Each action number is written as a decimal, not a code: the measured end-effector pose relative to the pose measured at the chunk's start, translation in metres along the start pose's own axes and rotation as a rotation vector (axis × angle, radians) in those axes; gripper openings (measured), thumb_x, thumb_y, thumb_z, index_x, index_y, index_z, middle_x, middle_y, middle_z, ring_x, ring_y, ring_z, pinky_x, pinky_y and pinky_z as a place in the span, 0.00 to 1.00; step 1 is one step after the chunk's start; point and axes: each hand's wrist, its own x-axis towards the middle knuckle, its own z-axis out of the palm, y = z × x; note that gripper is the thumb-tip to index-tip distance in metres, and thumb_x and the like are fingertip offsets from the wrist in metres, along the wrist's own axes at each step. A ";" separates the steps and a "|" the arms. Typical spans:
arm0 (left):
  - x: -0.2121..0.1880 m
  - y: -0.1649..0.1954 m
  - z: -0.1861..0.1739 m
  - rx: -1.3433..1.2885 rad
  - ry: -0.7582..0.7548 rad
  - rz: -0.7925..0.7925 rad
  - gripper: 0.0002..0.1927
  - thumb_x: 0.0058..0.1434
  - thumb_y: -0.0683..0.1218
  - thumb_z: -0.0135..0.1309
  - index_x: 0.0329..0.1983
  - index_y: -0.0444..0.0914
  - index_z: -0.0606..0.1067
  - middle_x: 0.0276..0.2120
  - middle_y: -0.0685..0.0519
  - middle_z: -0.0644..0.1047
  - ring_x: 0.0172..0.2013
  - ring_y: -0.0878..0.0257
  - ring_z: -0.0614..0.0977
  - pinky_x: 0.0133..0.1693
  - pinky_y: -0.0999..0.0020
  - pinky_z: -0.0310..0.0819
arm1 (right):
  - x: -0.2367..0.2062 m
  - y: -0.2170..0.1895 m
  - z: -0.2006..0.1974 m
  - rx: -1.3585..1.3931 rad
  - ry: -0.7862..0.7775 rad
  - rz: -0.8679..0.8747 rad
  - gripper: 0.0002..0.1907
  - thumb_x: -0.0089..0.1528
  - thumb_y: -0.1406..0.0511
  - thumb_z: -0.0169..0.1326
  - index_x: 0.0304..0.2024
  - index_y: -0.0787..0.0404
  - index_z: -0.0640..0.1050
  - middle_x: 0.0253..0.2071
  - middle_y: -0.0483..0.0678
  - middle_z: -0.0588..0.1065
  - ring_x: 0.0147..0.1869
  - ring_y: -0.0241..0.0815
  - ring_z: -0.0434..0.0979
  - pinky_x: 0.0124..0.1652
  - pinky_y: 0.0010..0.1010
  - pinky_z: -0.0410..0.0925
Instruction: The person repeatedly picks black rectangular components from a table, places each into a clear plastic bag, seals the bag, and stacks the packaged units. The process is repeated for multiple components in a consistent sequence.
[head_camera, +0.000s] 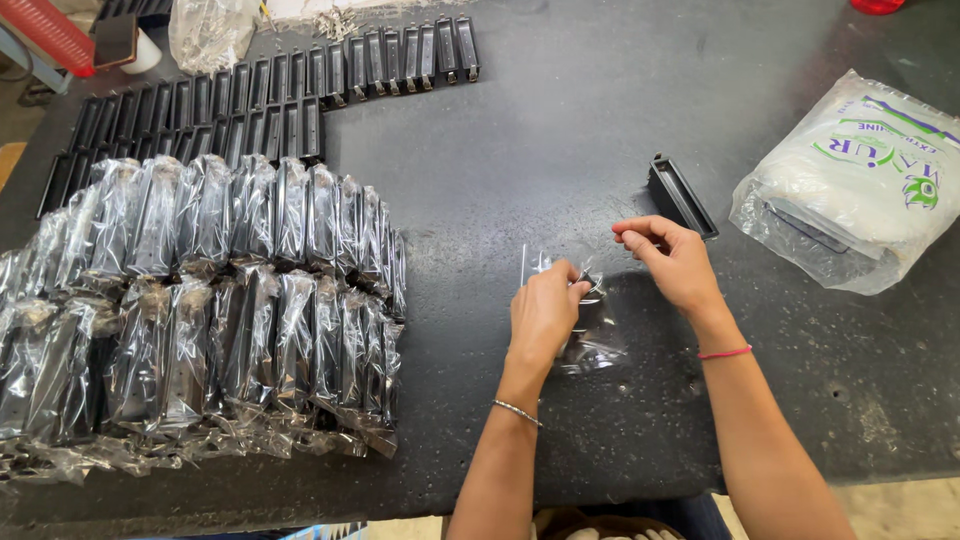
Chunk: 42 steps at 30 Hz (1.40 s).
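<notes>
A small clear plastic bag (590, 345) lies on the dark table (560, 130) in front of me. My left hand (545, 312) pinches the bag's top edge, fingers closed on the film. My right hand (672, 260) is just to the right, fingers curled at the bag's mouth; whether it grips the film I cannot tell. A single black plastic rectangular part (682, 196) lies bare on the table just beyond my right hand.
Two rows of black parts wrapped in clear bags (210, 300) are stacked at the left. Rows of unwrapped black parts (250, 95) stand behind them. A white printed bag holding clear bags (855, 180) lies at the right. The table's front edge runs near my elbows.
</notes>
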 end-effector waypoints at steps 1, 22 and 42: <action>-0.001 0.001 0.000 -0.048 -0.012 -0.034 0.15 0.63 0.54 0.58 0.46 0.40 0.77 0.38 0.46 0.82 0.44 0.47 0.82 0.46 0.54 0.73 | 0.000 0.000 0.000 -0.015 -0.001 -0.002 0.11 0.67 0.67 0.54 0.49 0.62 0.82 0.43 0.44 0.81 0.46 0.30 0.77 0.47 0.23 0.70; 0.033 -0.051 0.018 -0.196 0.349 0.135 0.15 0.63 0.50 0.62 0.39 0.33 0.75 0.36 0.43 0.82 0.36 0.48 0.82 0.38 0.52 0.75 | 0.002 0.012 -0.001 -0.091 -0.025 0.066 0.11 0.66 0.65 0.55 0.49 0.63 0.83 0.41 0.45 0.81 0.43 0.32 0.76 0.43 0.24 0.70; 0.023 -0.025 -0.012 -1.000 0.409 0.108 0.21 0.71 0.57 0.56 0.49 0.33 0.75 0.33 0.49 0.77 0.24 0.69 0.67 0.25 0.75 0.59 | 0.001 0.023 0.016 0.449 -0.267 0.329 0.19 0.62 0.65 0.59 0.56 0.60 0.77 0.48 0.39 0.79 0.48 0.30 0.78 0.46 0.25 0.72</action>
